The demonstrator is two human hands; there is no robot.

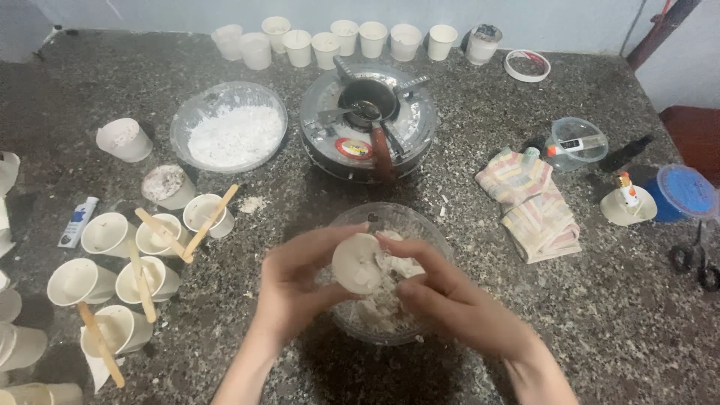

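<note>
two hands (300, 289), one wax disc (358, 262), two bowls (229, 127)

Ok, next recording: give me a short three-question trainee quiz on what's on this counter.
1. True or false: both hands hold the round white wax disc over the clear glass bowl of white chunks.
2. What lies across the white paper cups at the left? A) metal spoons B) flat wooden sticks C) scissors
3. Which hand's thumb is on top of the disc: the left hand or the right hand?

Key: 1 true; 2 B; 3 the left hand.
</note>
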